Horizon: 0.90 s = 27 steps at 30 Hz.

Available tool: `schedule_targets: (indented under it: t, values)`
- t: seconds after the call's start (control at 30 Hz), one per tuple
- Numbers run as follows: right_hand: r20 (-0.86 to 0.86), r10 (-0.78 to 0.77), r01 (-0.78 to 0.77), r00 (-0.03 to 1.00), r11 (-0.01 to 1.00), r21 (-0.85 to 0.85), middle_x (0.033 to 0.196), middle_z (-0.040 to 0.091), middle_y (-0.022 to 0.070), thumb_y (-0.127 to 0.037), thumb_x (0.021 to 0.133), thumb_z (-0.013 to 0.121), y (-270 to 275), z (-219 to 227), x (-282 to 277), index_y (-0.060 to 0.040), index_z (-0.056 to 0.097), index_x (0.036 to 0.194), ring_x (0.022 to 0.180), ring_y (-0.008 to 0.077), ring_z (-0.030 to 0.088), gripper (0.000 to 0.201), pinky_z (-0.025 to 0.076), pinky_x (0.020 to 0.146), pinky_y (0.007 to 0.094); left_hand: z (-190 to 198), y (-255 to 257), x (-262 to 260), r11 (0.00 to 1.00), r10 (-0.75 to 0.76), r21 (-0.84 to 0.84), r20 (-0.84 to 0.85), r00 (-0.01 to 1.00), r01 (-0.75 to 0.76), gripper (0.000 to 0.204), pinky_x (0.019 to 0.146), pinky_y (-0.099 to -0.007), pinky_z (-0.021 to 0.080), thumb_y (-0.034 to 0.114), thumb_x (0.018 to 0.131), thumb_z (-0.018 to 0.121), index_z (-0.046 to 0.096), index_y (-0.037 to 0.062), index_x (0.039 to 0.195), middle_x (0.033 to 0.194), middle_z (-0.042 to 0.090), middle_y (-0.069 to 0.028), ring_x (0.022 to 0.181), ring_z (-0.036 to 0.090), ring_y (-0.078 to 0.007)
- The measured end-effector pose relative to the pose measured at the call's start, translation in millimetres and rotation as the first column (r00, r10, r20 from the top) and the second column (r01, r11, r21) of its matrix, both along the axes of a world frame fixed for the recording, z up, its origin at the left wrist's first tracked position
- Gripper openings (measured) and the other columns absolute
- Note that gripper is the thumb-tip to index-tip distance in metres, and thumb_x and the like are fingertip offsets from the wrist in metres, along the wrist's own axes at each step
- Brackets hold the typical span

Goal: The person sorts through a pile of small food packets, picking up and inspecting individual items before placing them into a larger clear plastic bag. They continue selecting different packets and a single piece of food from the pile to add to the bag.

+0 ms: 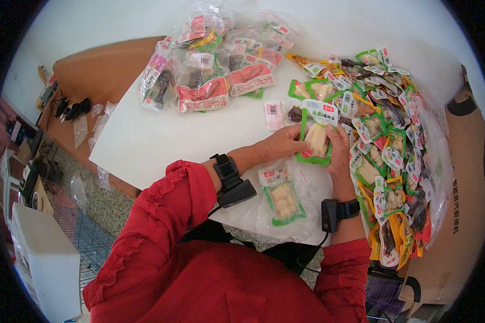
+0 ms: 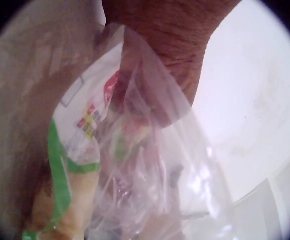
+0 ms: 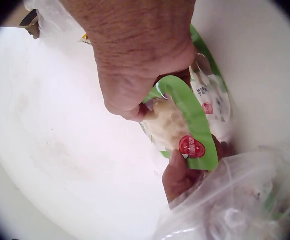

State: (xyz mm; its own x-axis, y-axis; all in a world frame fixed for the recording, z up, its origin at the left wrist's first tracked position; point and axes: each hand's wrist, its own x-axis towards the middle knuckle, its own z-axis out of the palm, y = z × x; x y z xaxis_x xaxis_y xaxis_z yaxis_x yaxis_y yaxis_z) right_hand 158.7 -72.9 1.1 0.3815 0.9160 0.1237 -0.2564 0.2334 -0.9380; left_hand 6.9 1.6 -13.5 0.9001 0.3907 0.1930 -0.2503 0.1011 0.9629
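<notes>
Both hands hold one green-edged clear food packet [image 1: 318, 141] over the white table, its pale contents showing through. My left hand [image 1: 280, 144] pinches its left edge, the thumb near a small red label. On the opposite edge, my right hand [image 1: 338, 151] grips with thumb and fingers. The right wrist view shows the packet [image 3: 172, 120] between the right hand [image 3: 140, 65] and the left thumb [image 3: 177, 175]. Below the hands lies a clear plastic bag [image 1: 307, 202] with a similar packet [image 1: 283, 202] in it. That bag [image 2: 185, 150] partly covers the left hand in the left wrist view.
A large heap of mixed food packets [image 1: 385, 140] covers the table's right side. Several filled clear bags [image 1: 202, 91] with red labels stand at the back. A small packet with a dark filling [image 1: 275, 116] lies by the left hand. Cardboard [image 1: 469, 215] stands at right.
</notes>
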Motion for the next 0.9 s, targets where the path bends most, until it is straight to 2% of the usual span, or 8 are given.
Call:
schedule_targets:
  t: [0.3,0.47,0.67,0.77,0.9]
  values:
    - [0.02,-0.021,0.021,1.0,1.0,-0.006,0.088,0.057,0.0014,-0.016,0.082,0.05,-1.0,2.9,-4.2,-0.0032,0.054,0.1,0.078,0.0091,0.053,0.022,0.043,0.069,0.0228,0.2,2.3,-0.2,1.0,-0.025,0.007,-0.071,0.997,0.025,0.037,0.083,-0.0243,0.039,0.006,0.078,0.051,0.042,0.0016,0.114,0.106,0.051,-0.004,0.095,0.048,-0.0107]
    - [-0.01,0.006,-0.006,1.0,1.0,0.006,0.087,0.057,0.0019,-0.016,0.082,0.05,-1.3,3.7,-4.3,-0.0027,0.053,0.099,0.077,0.0097,0.054,0.023,0.044,0.069,0.0233,-3.8,3.1,1.8,0.998,-0.03,0.054,-0.03,0.999,0.031,0.042,0.084,-0.0249,0.038,0.008,0.077,0.055,0.04,0.0022,0.116,0.108,0.05,-0.0036,0.097,0.047,-0.0107]
    - [0.038,-0.044,0.044,0.998,0.999,-0.014,0.087,0.057,0.0022,-0.017,0.082,0.05,-1.6,4.3,-3.8,-0.0026,0.054,0.099,0.076,0.0098,0.054,0.023,0.044,0.068,0.0231,0.6,1.1,0.2,0.996,-0.046,0.074,-0.052,0.998,0.05,0.046,0.084,-0.0249,0.037,0.013,0.077,0.059,0.038,0.0035,0.117,0.109,0.049,-0.0031,0.097,0.046,-0.0103]
    - [0.007,-0.013,0.013,1.0,1.0,-0.023,0.093,0.057,0.003,-0.015,0.08,0.054,-1.1,1.4,-0.8,-0.0037,0.053,0.102,0.082,0.0113,0.054,0.025,0.044,0.072,0.0252,-1.8,2.0,1.6,0.994,-0.039,0.1,-0.061,0.997,0.045,0.046,0.084,-0.0248,0.037,0.015,0.077,0.059,0.038,0.004,0.117,0.109,0.049,-0.0031,0.097,0.046,-0.0102]
    - [0.028,-0.042,0.042,0.999,0.999,-0.017,0.088,0.057,0.0022,-0.017,0.081,0.05,-1.3,4.8,-5.1,-0.0023,0.054,0.1,0.078,0.0095,0.053,0.024,0.043,0.071,0.0233,-0.2,1.3,1.0,0.993,-0.04,0.106,-0.058,0.998,0.046,0.047,0.083,-0.0245,0.037,0.016,0.078,0.059,0.037,0.0041,0.117,0.109,0.048,-0.0027,0.097,0.045,-0.0099]
